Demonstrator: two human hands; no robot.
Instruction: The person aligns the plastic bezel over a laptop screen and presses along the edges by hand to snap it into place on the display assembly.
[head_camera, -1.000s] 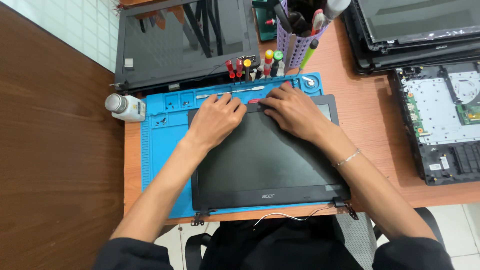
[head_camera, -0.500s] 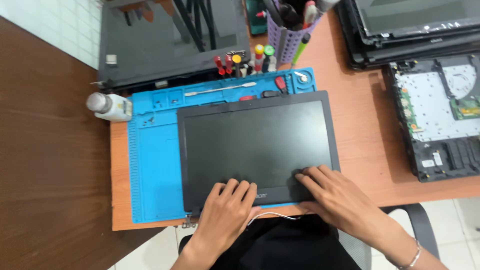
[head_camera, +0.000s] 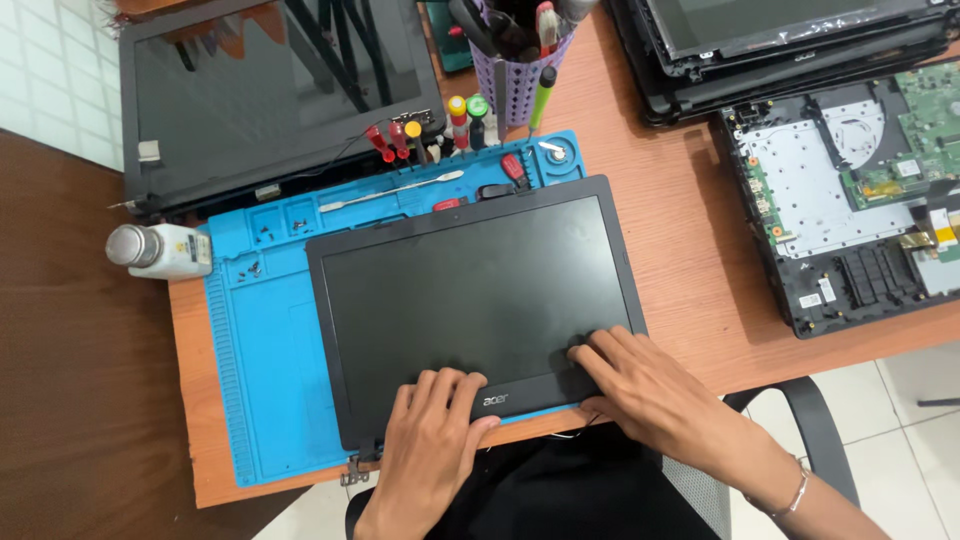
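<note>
Both hands are down on the laptop screen panel (head_camera: 475, 305), which lies flat, glass up, across the blue work mat (head_camera: 262, 390) at the near edge of the wooden desk (head_camera: 680, 250). The left hand (head_camera: 432, 432) sits at the bottom bezel, fingers spread flat on the glass and thumb hooked around the lower edge. The right hand (head_camera: 640, 385) presses near the lower right corner, fingers splayed and flat against the panel, not curled around anything. So neither hand is clamped on the panel; both lie open on it.

Look at the mat's top edge: it has shallow moulded trays, and a few tiny dark screws (head_camera: 255, 268) sit in the compartments at the left. A slim metal pry tool (head_camera: 392, 190) lies along the upper tray, and a row of screwdrivers (head_camera: 430, 135) with red, yellow and green caps stands just behind it.

Behind those, a purple perforated holder (head_camera: 515, 75) is crammed with tools: pliers, handles and a green-handled driver, all sticking up; I can't tell each one apart. Off the mat's left corner, a small white bottle (head_camera: 160, 250) with a metal cap lies on its side.

Another dark screen lid (head_camera: 270, 95) rests at the back left. On the right, a stack of black laptops (head_camera: 800, 45) lies beyond an opened laptop base (head_camera: 850, 200), its green circuit board exposed.
</note>
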